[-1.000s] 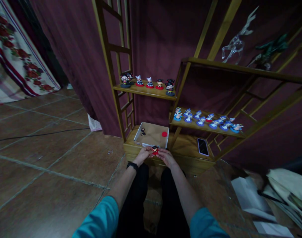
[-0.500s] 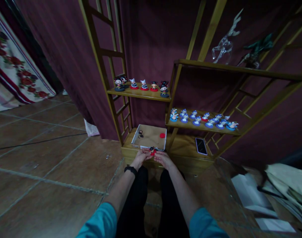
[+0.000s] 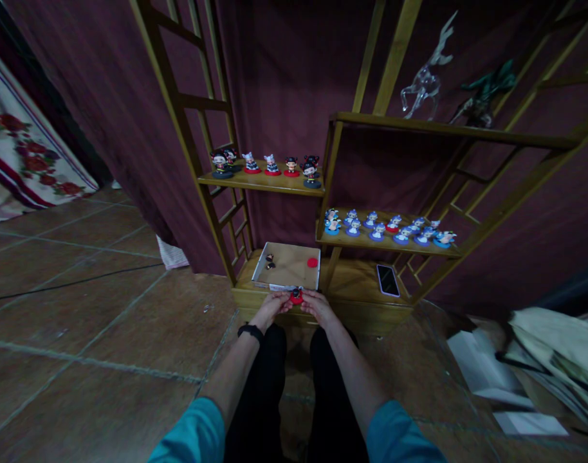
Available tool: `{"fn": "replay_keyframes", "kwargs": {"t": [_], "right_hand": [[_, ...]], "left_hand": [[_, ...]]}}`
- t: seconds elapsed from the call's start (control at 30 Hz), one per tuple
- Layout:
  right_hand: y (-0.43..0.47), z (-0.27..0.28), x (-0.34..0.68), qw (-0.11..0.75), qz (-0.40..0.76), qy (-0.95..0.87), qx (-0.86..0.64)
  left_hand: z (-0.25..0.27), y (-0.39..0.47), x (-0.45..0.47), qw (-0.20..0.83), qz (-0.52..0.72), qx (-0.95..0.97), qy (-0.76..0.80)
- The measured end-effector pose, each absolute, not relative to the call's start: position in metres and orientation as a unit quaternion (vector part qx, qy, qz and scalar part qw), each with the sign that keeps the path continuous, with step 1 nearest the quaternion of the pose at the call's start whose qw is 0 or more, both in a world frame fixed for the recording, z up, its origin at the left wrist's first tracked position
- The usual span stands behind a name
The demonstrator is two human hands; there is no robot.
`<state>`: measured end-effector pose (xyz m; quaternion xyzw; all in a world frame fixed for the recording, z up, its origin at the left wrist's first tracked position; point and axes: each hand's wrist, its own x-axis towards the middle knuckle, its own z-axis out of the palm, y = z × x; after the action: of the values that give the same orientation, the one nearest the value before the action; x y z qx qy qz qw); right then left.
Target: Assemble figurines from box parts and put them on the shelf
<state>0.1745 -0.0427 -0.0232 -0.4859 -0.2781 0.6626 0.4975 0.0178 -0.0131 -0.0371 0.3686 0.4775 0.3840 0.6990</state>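
Observation:
Between my fingertips is a small black-haired figurine (image 3: pixel 296 294) with a red round base. My left hand (image 3: pixel 275 306) grips it from the left, and my right hand (image 3: pixel 317 305) closes on its right side. Both hands are just in front of a shallow cardboard box (image 3: pixel 294 251) on the lowest shelf. Inside the box lie two small dark figurine pieces (image 3: pixel 270 261) at the left and a red disc (image 3: pixel 312 262) at the right. Fingers partly cover the held figurine, so its lower details are hard to make out.
Several figurines (image 3: pixel 272 165) stand on the upper left shelf, and several blue-white ones (image 3: pixel 377 231) on the middle right shelf. A phone (image 3: pixel 387 280) lies on the bottom shelf. Above are a glass deer (image 3: pixel 425 83) and a green statue (image 3: pixel 487 96). A pale bag (image 3: pixel 554 334) rests at right.
The view has shifted slightly, moving the shelves a little left in the picture. The figurine now appears tilted differently between my fingers, with more of the red base showing; both hands still hold it.

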Motion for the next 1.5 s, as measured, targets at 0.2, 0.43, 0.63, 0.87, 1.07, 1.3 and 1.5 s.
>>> {"fn": "replay_keyframes", "kwargs": {"t": [0.2, 0.43, 0.63, 0.87, 1.07, 1.3, 1.5], "right_hand": [[-0.043, -0.022, 0.173, 0.496, 0.663, -0.278, -0.487], [-0.039, -0.030, 0.175, 0.499, 0.670, -0.280, -0.473], [-0.039, -0.033, 0.174, 0.469, 0.688, -0.292, -0.470], [-0.043, -0.027, 0.174, 0.455, 0.682, -0.318, -0.476], [-0.040, -0.026, 0.173, 0.471, 0.658, -0.302, -0.503], [-0.041, -0.023, 0.172, 0.478, 0.644, -0.309, -0.511], [-0.041, -0.029, 0.172, 0.457, 0.645, -0.350, -0.503]], "left_hand": [[-0.034, -0.015, 0.019, 0.702, 0.358, 0.380, 0.484], [-0.029, -0.016, 0.019, 0.703, 0.340, 0.380, 0.495], [-0.026, -0.019, 0.019, 0.703, 0.359, 0.353, 0.503], [-0.026, -0.019, 0.019, 0.721, 0.353, 0.353, 0.480], [-0.026, -0.019, 0.019, 0.728, 0.341, 0.367, 0.468], [-0.031, -0.015, 0.018, 0.703, 0.378, 0.373, 0.474], [-0.032, -0.014, 0.017, 0.683, 0.389, 0.406, 0.465]]}}
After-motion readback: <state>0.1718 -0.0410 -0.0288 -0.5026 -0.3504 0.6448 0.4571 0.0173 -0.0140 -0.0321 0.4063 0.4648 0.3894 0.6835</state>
